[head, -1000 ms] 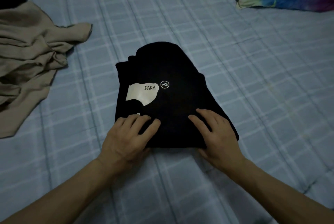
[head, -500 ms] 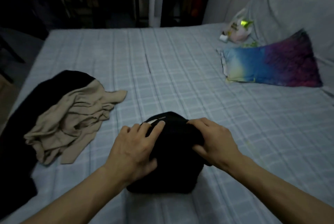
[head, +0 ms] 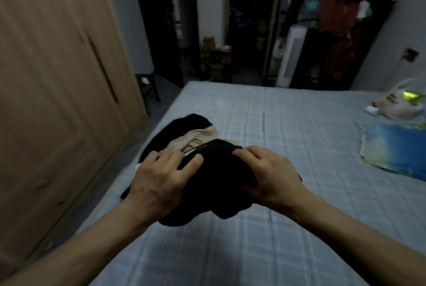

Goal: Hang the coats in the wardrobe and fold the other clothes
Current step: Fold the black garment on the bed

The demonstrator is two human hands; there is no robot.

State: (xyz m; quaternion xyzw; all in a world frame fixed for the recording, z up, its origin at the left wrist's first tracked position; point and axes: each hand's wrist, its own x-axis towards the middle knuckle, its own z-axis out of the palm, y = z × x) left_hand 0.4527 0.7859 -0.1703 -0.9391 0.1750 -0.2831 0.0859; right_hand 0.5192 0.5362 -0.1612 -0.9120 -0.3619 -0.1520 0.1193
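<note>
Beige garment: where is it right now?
Head view, left of centre: the beige garment lies crumpled on the bed near its left edge, just beyond the left hand, atop a dark garment.

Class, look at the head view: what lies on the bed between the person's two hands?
The folded black garment, gripped by left hand and right hand, as the head view shows.

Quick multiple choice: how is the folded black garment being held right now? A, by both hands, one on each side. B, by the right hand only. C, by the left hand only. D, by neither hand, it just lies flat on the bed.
A: the left hand and the right hand each grip a side of the folded black garment, which looks raised off the checked bed.
</note>
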